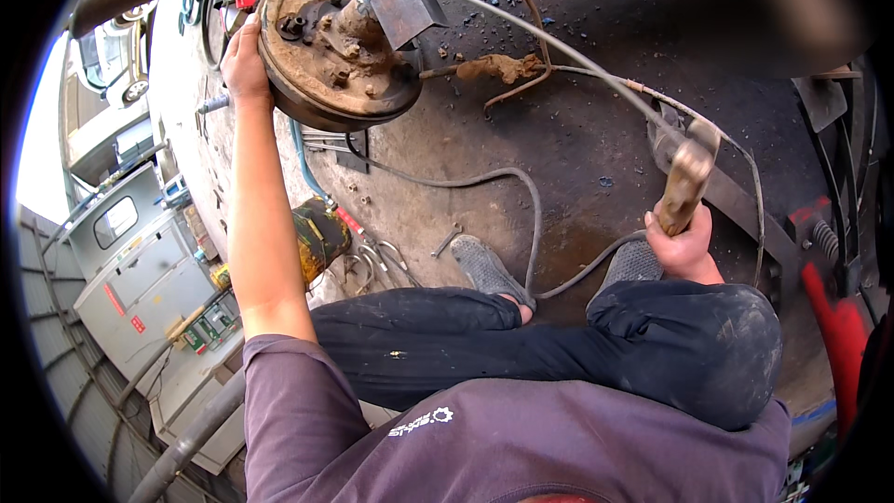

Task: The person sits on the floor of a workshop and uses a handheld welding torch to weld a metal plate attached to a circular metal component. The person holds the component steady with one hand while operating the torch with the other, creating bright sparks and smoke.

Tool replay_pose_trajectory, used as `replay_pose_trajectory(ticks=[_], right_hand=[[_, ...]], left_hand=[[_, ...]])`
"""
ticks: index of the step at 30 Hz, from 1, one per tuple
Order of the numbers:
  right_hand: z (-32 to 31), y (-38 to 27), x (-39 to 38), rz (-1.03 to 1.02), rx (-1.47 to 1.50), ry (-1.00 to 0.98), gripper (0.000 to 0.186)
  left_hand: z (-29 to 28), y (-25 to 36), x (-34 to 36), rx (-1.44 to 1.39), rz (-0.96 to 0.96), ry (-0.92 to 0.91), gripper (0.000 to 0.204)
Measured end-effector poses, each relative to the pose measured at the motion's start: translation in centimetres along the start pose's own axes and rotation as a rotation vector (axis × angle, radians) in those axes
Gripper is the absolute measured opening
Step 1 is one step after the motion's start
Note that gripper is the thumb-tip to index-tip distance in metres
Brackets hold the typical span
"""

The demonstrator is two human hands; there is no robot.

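Observation:
A rusty round brake backing plate (321, 74) with a hub stub in its middle sits at the top of the view. My left hand (245, 61) grips its left rim, arm stretched out. My right hand (680, 242) is closed around the wooden handle of a hammer (687, 177), whose blurred metal head points up and away, to the right of the plate. I sit on the ground with my legs in dark trousers folded under me.
A grey cable (521, 196) loops over the oily concrete floor between my feet. Pliers and a wrench (445, 242) lie near a yellow tool (317, 237). A rusty link rod (498, 67) sticks out right of the plate. Red equipment (829, 317) stands at right.

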State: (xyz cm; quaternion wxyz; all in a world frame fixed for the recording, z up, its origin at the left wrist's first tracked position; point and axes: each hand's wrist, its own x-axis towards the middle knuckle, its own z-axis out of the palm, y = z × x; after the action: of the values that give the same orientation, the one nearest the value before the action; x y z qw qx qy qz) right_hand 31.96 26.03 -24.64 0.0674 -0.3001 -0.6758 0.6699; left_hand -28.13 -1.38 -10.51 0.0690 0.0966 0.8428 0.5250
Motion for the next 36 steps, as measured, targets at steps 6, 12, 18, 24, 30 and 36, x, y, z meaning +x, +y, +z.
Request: replay_pose_trajectory(ticks=[6, 12, 18, 24, 30, 36], right_hand=[[-0.5, -2.2, 1.4, -0.435, -0.298, -0.043, 0.035], [0.3, -2.0, 1.7, -0.585, -0.323, 0.028, 0.041], [-0.8, -2.5, 1.7, -0.473, -0.374, 0.062, 0.034], [-0.5, -3.2, 1.0, -0.327, -0.232, 0.047, 0.03], [-1.7, -2.2, 1.7, -0.18, 0.015, 0.008, 0.028], [-0.9, -0.2, -0.2, -0.093, 0.23, -0.03, 0.029]], left_hand=[[-0.3, 0.6, -0.6, 0.062, 0.011, 0.038, 0.037], [-0.6, 0.4, -0.3, 0.063, 0.033, 0.027, 0.037], [-0.6, 0.2, -0.2, 0.033, 0.014, 0.027, 0.038], [0.8, 1.3, -1.0, 0.122, 0.031, 0.075, 0.038], [0.5, 0.8, -0.7, 0.108, 0.069, 0.079, 0.036], [-0.3, 2.0, -1.5, 0.146, 0.098, 0.115, 0.037]])
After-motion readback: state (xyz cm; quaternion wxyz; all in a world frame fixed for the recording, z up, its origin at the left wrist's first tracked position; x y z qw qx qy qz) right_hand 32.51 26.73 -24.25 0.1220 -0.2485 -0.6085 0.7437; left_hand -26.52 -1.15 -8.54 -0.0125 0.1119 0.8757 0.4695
